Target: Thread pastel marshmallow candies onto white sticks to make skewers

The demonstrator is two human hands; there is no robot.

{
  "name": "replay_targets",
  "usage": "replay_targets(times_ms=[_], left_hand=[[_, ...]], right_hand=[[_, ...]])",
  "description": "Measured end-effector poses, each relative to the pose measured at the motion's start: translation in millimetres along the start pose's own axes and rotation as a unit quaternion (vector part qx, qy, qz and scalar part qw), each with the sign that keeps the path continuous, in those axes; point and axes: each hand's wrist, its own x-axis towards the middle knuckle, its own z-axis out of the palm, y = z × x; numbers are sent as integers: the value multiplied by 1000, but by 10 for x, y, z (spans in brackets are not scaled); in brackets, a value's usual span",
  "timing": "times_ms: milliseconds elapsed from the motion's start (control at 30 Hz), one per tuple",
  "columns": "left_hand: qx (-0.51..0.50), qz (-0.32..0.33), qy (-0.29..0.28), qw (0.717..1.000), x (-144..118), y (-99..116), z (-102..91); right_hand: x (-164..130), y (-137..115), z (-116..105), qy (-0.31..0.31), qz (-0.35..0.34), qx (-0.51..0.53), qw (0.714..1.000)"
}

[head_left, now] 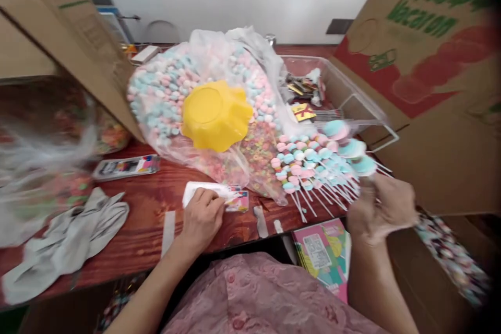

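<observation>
Crowded table [136,229] (edge near) | left hand [201,216] fingers flat on packet [217,195] | right hand [381,209] gripping skewer [350,148]

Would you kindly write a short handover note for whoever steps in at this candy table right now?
Left hand: flat on a white packet on the wooden table.
Right hand: closed on a marshmallow skewer, held up over the right side.
Finished skewers lie in a heap beside the big bag of loose marshmallows, with a yellow bowl upside down on it.
Done: many skewers made. Left: plenty of loose marshmallows remain in the bag.
</observation>
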Motion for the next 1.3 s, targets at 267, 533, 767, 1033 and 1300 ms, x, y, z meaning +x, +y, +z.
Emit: replay_targets(times_ms=[267,533,767,1033,1300], left_hand=[[10,4,-31,999,-43,39,43],[-101,-71,-14,992,1,24,-8],[-76,-94,-100,988,-113,-17,-25],[-252,-195,-82,944,34,-207,-56],[-304,-184,-108,928,52,-307,-89]], right_hand=[[-146,-581,155,-102,-81,101,986],[-198,-660,182,-133,-113,141,975],[-334,-622,241,-148,-159,175,960],[-382,-696,208,-211,-194,214,934],[-292,-603,299,-278,-303,146,900]])
